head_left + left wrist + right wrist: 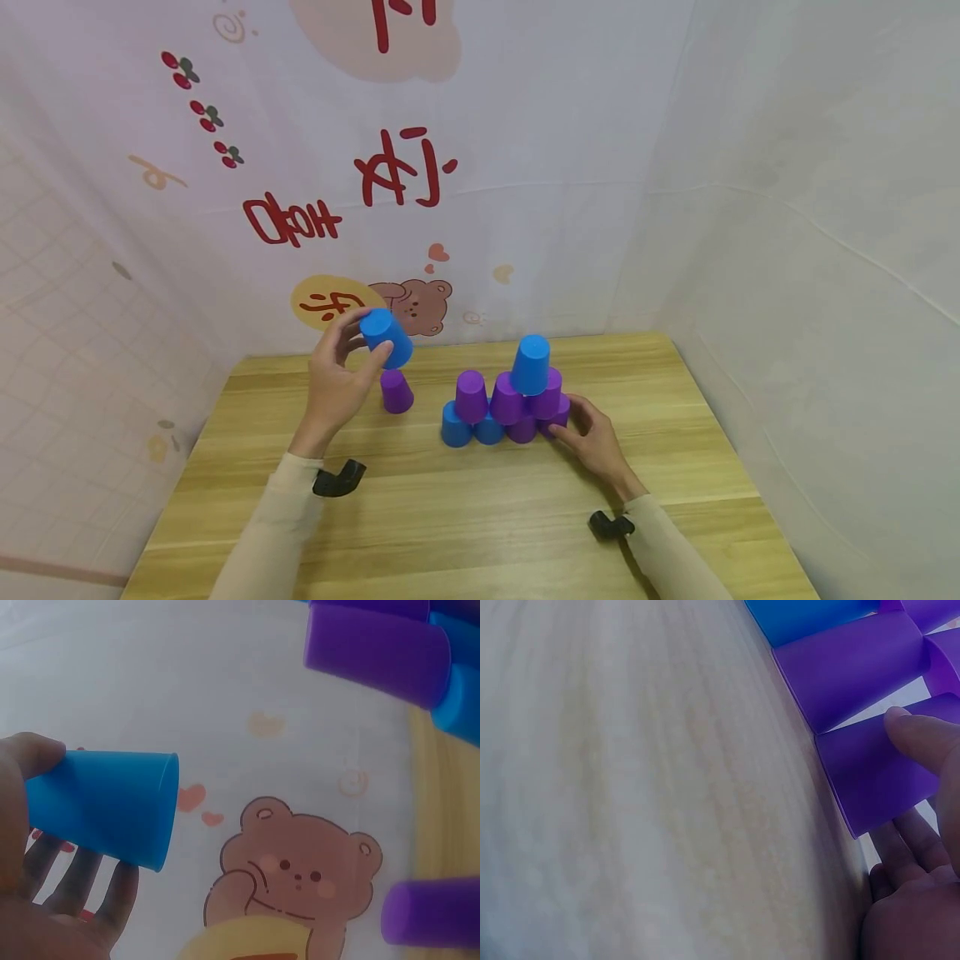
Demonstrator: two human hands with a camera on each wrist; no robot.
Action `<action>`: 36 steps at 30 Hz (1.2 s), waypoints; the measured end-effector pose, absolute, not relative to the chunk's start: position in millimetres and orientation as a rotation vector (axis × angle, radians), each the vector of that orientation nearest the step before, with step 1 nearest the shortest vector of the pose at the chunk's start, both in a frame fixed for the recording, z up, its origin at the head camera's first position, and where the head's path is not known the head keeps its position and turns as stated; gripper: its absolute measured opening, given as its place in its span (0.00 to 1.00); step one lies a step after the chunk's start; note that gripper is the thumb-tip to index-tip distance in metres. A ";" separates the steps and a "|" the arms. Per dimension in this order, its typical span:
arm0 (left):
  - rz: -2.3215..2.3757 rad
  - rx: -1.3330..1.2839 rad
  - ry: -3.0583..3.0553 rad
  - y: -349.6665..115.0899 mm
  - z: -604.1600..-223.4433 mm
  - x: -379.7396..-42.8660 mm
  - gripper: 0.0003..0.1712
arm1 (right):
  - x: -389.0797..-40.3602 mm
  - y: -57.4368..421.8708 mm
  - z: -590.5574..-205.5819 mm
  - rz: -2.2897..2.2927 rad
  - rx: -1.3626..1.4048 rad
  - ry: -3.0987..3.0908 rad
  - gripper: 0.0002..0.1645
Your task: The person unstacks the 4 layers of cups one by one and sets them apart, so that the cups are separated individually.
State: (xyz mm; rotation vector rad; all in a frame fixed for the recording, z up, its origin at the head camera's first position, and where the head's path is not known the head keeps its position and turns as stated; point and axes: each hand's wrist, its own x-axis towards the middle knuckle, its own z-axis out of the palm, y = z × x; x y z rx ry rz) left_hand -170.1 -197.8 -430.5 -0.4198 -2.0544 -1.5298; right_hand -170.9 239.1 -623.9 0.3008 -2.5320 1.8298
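My left hand [341,392] holds a blue cup [387,337] in the air, mouth down and tilted, thumb on one side and fingers on the other. In the left wrist view this blue cup [105,806] has its wide rim facing right. A lone purple cup [397,392] stands upside down on the table just below it. My right hand [596,442] grips the rightmost bottom purple cup [877,765] of a stack. That stack has blue and purple cups below, three purple cups [471,397] above, and one blue cup [532,365] over the right two.
The wooden table [450,525] carries all the standing cups. A printed cloth wall [555,208] with a bear drawing rises behind its far edge, and another pale wall [825,275] stands along the right. Black wrist straps [339,479] show at both sleeves.
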 end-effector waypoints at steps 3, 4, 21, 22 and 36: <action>-1.521 -0.391 -2.049 -203.0 -433.1 -170.9 0.36 | -171.0 239.3 -623.6 1.828 0.305 -2.527 0.38; -1.521 -0.383 -2.048 -204.3 -433.5 -171.1 0.35 | -171.1 239.3 -623.6 1.825 0.307 -2.525 0.38; -1.529 -0.216 -2.077 -233.7 -449.9 -169.1 0.34 | -166.9 237.2 -625.3 1.808 0.335 -2.509 0.37; -1.527 -0.204 -2.083 -236.0 -452.4 -169.2 0.34 | -166.9 237.4 -626.2 1.811 0.339 -2.500 0.37; -1.513 -0.064 -2.169 -261.9 -489.6 -173.3 0.35 | -168.6 236.9 -625.7 1.848 0.315 -2.506 0.39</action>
